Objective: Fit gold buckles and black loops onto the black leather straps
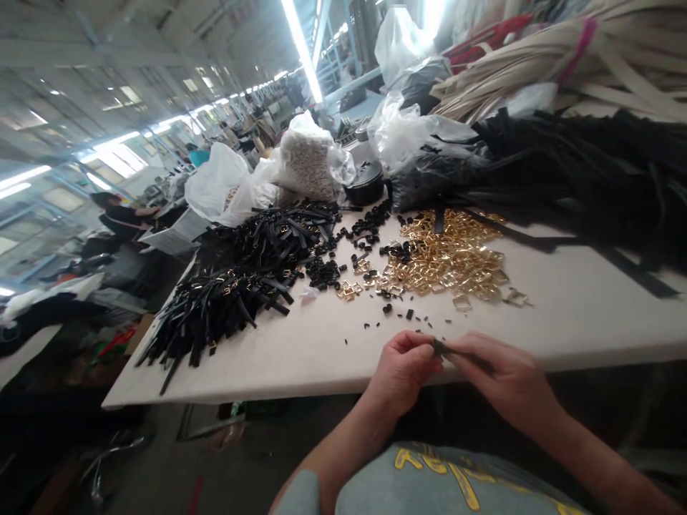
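Over the front edge of the table, my left hand (402,373) pinches the end of a short black strap (441,348). My right hand (504,379) is closed on the same strap a little to the right, and part of it is hidden under the fingers. Whether a small fitting sits at the pinched end is too small to tell. Just beyond my hands lie small black bits (409,314). Farther back spreads a heap of gold metal buckles (456,261), with small black loops (322,273) to its left.
Finished-looking black straps with gold hardware (225,307) pile up on the left of the pale table (316,357). Behind stand plastic bags (308,157) and a black roll (366,182). Long black strips (590,179) cover the back right. A person (121,218) works at far left.
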`<move>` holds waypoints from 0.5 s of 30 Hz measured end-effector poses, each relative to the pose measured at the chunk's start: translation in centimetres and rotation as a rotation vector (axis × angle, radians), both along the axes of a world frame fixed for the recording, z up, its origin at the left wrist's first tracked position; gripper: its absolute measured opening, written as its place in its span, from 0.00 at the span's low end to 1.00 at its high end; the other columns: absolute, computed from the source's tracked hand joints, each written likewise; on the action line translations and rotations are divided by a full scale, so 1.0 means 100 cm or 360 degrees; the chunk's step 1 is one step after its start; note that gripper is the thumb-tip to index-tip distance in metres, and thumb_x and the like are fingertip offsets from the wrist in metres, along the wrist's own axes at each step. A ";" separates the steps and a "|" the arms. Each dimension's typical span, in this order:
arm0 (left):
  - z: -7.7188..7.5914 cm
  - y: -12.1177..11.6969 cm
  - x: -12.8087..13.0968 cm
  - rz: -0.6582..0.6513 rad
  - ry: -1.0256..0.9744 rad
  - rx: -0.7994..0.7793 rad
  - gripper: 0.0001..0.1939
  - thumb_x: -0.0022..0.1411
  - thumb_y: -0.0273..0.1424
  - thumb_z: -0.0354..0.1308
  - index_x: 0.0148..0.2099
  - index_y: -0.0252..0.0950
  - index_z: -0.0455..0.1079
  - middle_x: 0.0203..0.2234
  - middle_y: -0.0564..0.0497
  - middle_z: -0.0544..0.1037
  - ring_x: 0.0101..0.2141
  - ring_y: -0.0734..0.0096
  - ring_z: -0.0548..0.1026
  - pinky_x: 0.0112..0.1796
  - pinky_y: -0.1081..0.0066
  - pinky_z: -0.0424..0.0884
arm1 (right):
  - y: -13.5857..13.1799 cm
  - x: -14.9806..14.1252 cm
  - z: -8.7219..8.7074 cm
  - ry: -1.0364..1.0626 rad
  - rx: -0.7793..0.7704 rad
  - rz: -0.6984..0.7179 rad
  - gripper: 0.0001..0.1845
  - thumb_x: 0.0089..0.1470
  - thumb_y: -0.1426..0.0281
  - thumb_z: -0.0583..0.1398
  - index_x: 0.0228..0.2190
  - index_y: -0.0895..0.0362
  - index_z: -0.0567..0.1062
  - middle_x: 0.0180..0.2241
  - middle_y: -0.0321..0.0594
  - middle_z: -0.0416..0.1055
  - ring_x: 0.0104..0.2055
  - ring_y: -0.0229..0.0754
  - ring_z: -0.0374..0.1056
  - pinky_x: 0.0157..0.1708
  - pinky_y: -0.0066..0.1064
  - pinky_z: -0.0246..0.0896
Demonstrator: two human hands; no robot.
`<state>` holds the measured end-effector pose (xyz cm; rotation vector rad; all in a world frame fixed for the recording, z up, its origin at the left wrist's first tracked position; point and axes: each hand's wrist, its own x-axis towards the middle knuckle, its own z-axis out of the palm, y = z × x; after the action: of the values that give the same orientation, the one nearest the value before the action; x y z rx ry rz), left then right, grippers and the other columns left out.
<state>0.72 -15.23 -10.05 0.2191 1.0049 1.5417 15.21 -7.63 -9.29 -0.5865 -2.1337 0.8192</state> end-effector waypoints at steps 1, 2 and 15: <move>0.001 0.000 0.000 -0.0005 0.0031 0.0003 0.20 0.37 0.35 0.76 0.31 0.32 0.73 0.24 0.52 0.78 0.22 0.79 0.73 0.28 0.77 0.70 | 0.001 -0.001 0.000 -0.0004 0.0013 0.0005 0.06 0.60 0.71 0.58 0.35 0.54 0.77 0.28 0.35 0.74 0.28 0.36 0.72 0.29 0.25 0.66; 0.001 0.000 -0.002 -0.0009 0.0104 0.0015 0.20 0.38 0.35 0.76 0.31 0.32 0.73 0.24 0.51 0.78 0.22 0.78 0.73 0.29 0.76 0.70 | 0.001 -0.001 0.000 -0.0013 0.0052 0.0009 0.06 0.60 0.71 0.58 0.35 0.54 0.77 0.28 0.35 0.75 0.29 0.36 0.72 0.30 0.25 0.66; -0.003 -0.003 -0.035 -0.0403 0.0672 0.0035 0.17 0.44 0.34 0.72 0.34 0.32 0.73 0.25 0.51 0.77 0.25 0.76 0.72 0.31 0.73 0.67 | 0.014 -0.002 -0.015 -0.0253 0.0378 0.0075 0.14 0.63 0.69 0.54 0.49 0.55 0.73 0.35 0.40 0.80 0.31 0.39 0.76 0.32 0.26 0.70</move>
<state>-2.82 -15.53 -10.38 0.6830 1.2345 1.3002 15.03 -6.20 -10.84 -0.4921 -2.3553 0.5476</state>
